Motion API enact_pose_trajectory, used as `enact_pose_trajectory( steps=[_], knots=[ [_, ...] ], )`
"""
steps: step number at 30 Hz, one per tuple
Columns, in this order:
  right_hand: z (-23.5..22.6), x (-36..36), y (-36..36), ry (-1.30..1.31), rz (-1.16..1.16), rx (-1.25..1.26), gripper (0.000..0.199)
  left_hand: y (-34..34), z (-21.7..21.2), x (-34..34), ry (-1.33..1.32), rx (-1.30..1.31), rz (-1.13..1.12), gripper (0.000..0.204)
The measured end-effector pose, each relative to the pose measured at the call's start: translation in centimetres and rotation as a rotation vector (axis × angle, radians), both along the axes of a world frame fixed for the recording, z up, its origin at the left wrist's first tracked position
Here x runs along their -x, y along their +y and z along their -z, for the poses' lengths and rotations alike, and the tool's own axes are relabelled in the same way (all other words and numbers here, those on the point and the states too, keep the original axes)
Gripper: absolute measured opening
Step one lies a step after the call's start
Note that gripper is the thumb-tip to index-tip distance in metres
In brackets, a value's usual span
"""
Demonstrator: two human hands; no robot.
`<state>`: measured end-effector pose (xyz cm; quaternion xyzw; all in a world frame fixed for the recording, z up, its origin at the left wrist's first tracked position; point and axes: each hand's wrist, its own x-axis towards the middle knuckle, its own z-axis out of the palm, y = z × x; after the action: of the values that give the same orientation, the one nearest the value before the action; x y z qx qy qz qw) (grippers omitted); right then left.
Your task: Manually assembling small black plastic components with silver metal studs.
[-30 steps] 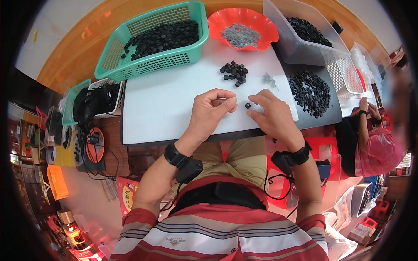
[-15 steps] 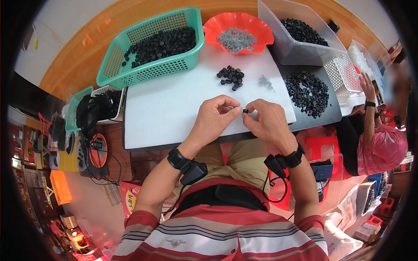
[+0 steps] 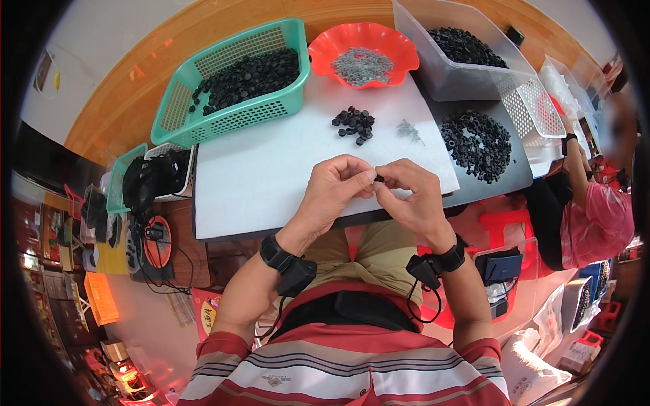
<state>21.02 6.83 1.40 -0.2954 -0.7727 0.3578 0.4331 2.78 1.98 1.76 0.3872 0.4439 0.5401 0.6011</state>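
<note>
My left hand (image 3: 332, 191) and my right hand (image 3: 414, 197) meet over the near edge of the white work surface (image 3: 257, 183). Between the fingertips sits a small black part (image 3: 379, 178), pinched by my right thumb and finger. My left thumb and index finger are pressed together against its left side; whatever they hold is too small and covered to make out. Beyond the hands lie a small pile of black knob-like parts (image 3: 354, 124) and, to its right, a little heap of small greyish pieces (image 3: 409, 131).
A green basket (image 3: 230, 115) of black parts, a red scalloped bowl (image 3: 365, 34) of grey pieces and a clear bin (image 3: 453, 81) line the back. Small black rings (image 3: 477, 145) cover the dark board at right. Another person in a pink top (image 3: 596, 223) sits at far right.
My hands have come together, the right fingertips closing up to the left ones around the black part. The view has shifted slightly. At the right, the other person's raised arm has lowered.
</note>
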Motion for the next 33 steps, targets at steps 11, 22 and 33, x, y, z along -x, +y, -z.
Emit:
enact_pose_trajectory(
  steps=[11, 22, 33],
  knots=[
    [1.3, -0.3, -1.0, 0.189, 0.012, 0.135, 0.021, -0.4, 0.3, -0.7, -0.181, 0.068, -0.003, 0.015],
    [2.2, 0.0, -1.8, 0.252, 0.1, 0.052, 0.022, -0.7, 0.4, -1.3, -0.324, 0.099, 0.004, 0.018],
    [2.1, 0.0, -2.2, 0.171, 0.133, -0.037, 0.02, -1.0, 0.6, -1.9, -0.341, 0.082, -0.018, 0.017]
  ],
)
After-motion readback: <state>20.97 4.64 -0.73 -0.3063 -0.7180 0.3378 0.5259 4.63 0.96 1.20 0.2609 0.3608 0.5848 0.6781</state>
